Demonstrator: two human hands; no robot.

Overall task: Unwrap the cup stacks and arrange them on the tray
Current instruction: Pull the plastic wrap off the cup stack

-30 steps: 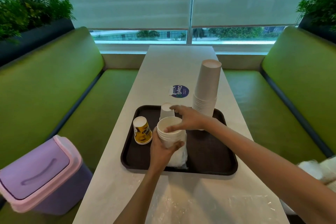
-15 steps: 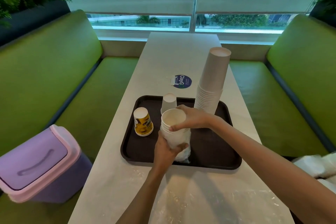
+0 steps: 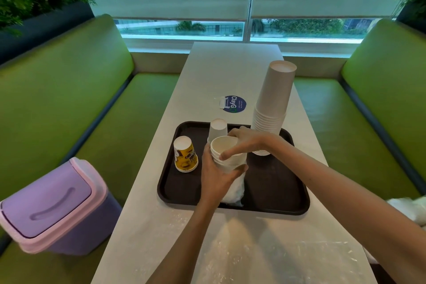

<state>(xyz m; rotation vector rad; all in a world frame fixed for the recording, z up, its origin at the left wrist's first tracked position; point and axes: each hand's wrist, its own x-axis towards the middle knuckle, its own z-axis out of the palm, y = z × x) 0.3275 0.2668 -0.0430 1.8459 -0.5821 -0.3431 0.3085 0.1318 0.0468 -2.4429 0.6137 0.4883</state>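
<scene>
cup stack (image 3: 227, 153) gripped between left hand (image 3: 217, 176), right hand (image 3: 246, 142)

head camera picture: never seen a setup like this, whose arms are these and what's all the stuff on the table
No machine here. A person wears a wide-angle camera on the head, looking forward and down, so the two arms coming in from below are their own. The left hand grips the side of a white cup stack, mouth up, its lower part in a crumpled clear wrapper. The right hand grips the stack's top rim. Below them a dark tray lies on a white table. Upside down on the tray stand a tall cup stack, a small white cup and a yellow printed cup. Loose plastic film lies on the near table, and a purple bin sits on the green bench at the left.
</scene>
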